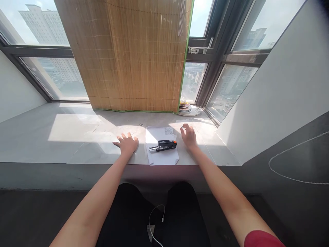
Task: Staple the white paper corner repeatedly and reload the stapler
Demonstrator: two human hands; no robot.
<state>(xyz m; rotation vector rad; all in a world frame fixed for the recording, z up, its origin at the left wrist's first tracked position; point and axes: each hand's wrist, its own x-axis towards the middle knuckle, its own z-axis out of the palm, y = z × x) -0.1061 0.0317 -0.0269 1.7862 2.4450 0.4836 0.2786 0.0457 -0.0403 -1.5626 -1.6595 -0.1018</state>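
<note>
On the sill my left hand [128, 143] lies palm down with its fingers spread, holding nothing, left of the white paper sheets [161, 160]. A black stapler [166, 145] with an orange end rests on the sheets, a silvery metal part sticking out at its left. To the right of the paper, my right hand [189, 135] is closed in a pinch with its fingertips by the sill surface. Something small and pale shows at those fingertips, too small to name. Printed or written text [169, 130] marks the top right of the paper.
A small dark strip [141, 125] lies on the sill [84, 147] behind the paper. Stacked plates [185, 108] stand in the back right corner. A bamboo blind [136, 61] hangs before the window. A white cable [149, 219] lies across my lap; a beaded cord [277, 171] hangs at right.
</note>
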